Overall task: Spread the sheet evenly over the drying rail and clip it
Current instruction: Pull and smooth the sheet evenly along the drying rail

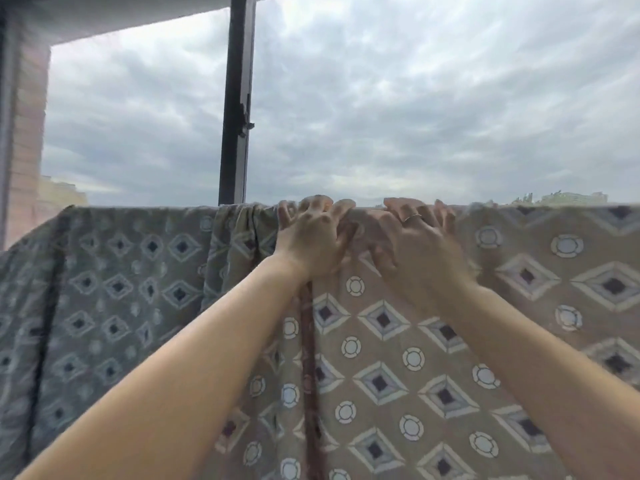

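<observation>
Sheet point(433, 358): patterned cloth, diamonds and rings on tan. It is draped over the drying rail and hangs down toward the viewer. The rail itself is hidden under the top fold, so I judge its line only from the straight upper edge of the cloth.

Spread: uneven. Right of the hands the cloth lies flat along the top. Just left of them a bunch of folds point(242, 230) is gathered on the edge, and a long vertical crease runs down below the left wrist. Further left the cloth sags away in shadow.

Left hand point(311, 237): fingers splayed and hooked over the top edge, the grip closed on the cloth beside the bunch.
Right hand point(415, 240): close beside the left, nearly touching it, fingers bent over the same edge and taking hold of the cloth. It wears a ring point(412, 218). Both hands are motion-blurred.

Clips: none seen anywhere in view.

Judgement: draping done, evening-out in hand near the middle, folds at left remaining, clipping not yet begun.

Behind: dark window post point(237, 98), overcast sky, brick wall point(27, 133) at far left.
</observation>
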